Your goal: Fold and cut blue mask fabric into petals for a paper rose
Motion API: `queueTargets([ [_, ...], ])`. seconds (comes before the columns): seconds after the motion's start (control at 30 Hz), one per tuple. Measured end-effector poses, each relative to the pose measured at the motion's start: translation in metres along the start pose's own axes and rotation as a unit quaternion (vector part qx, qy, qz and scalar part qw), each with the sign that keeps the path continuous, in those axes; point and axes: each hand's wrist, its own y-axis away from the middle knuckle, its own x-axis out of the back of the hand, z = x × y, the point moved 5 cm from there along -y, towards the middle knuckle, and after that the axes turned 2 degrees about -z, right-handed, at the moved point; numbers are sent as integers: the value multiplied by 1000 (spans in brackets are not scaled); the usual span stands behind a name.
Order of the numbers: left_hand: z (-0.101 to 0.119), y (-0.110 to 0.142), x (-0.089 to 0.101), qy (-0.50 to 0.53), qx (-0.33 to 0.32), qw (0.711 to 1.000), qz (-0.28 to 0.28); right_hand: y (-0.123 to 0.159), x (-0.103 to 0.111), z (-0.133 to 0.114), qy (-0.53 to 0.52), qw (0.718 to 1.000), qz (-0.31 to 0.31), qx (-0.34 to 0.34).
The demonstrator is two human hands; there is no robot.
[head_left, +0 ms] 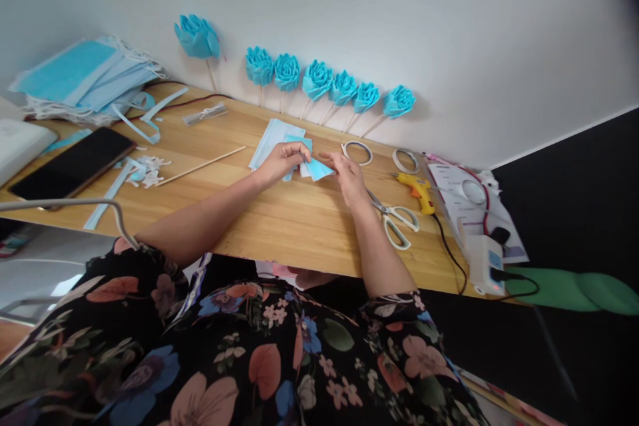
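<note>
My left hand [282,163] pinches one end of a small folded piece of blue mask fabric [319,169] just above the wooden table. At its right corner, the fingers of my right hand [348,176] are closed on the same piece. Behind and under my left hand lie cut pieces of mask fabric [272,136], pale and blue. Scissors [394,216] with pale handles rest beside my right wrist, partly hidden by it. A roll of tape [358,153] sits just beyond my right hand.
Several blue fabric roses [317,80] on sticks lean against the wall. At left are stacked face masks [84,80], a phone [72,165], white scraps [147,171] and a thin stick [202,165]. A yellow glue gun [417,191], its cord and a power strip [485,265] lie right.
</note>
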Motion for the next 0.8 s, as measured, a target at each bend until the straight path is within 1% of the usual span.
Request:
queueTargets([
  [0.13, -1, 1, -3, -19, -7, 1000, -20, 3, -6, -3, 71, 997, -19, 33],
  [0.2, -3, 0, -1, 7, -10, 1000, -8, 4, -6, -5, 103, 994, -12, 46],
  [0.27, -5, -2, 1, 45, -12, 999, 11, 4, -5, -8, 121, 991, 0, 57],
  [0.33, -6, -3, 2, 60, -9, 998, 24, 5, -5, -10, 134, 989, 5, 61],
  [0.47, -4, -2, 1, -8, 18, 999, 41, 8, -7, -14, 155, 985, 0, 72],
  [0.6, -6, 0, -2, -66, 57, 996, 26, 9, -8, -16, 163, 983, -2, 87],
  [0.7, -7, 0, 1, -71, 53, 995, 43, 8, -6, -14, 164, 983, 9, 79],
  [0.8, -6, -1, 5, -43, 47, 996, 67, 7, -4, -12, 149, 987, 16, 61],
])
